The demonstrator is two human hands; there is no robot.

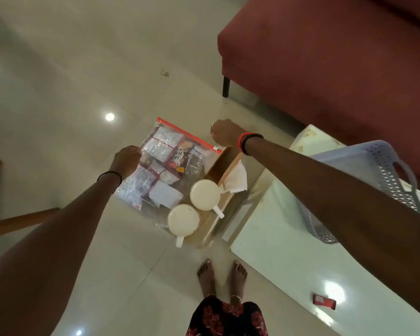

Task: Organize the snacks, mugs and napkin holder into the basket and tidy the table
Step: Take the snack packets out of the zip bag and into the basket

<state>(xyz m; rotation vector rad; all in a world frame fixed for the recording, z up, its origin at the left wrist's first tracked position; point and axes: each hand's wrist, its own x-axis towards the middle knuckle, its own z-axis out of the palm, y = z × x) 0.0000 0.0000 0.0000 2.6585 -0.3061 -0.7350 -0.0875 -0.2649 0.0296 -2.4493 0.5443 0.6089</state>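
Both hands grip the snack bag mid-frame: left hand (127, 160) its side, right hand (226, 135) its red zip edge (187, 135); two mugs (205, 194) just below.

Both arms out; left hand (129, 158), right hand (224, 133) fisted.

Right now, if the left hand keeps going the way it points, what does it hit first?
The bag. The left hand is already at its left edge, apparently touching or gripping it, fingers toward the snacks inside. Depth is unclear, so contact isn't certain.
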